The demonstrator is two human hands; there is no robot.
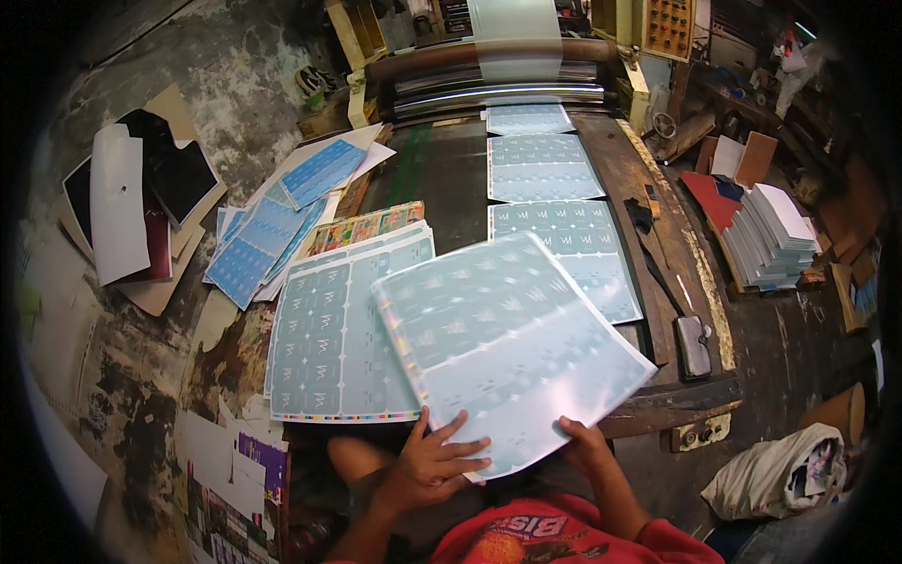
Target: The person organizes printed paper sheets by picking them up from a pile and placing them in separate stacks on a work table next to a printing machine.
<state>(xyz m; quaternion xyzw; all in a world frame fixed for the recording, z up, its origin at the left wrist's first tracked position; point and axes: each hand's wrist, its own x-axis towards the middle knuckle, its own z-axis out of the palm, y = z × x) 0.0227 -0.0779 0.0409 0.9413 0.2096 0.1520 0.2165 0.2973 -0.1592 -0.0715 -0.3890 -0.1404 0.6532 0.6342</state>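
Both my hands hold one large pale blue printed sheet (pixel 507 338), blurred and tilted above the work table. My left hand (pixel 430 465) rests spread on its near left corner, fingers on top. My right hand (pixel 584 442) grips its near edge from below, thumb on top. Just left of it lies a stack of like printed sheets (pixel 324 338) on the table. Further sheets (pixel 540 167) lie in a row on the dark machine bed (pixel 442 179), coming from a roller machine (pixel 498 70) at the back.
Loose blue printed sheets (pixel 272 226) and dark and white boards (pixel 141 197) lie on the floor at left. A pile of white sheets (pixel 770 240) stands at right. A white bag (pixel 780 470) sits at lower right. A small dark tool (pixel 693 343) lies on the table's wooden edge.
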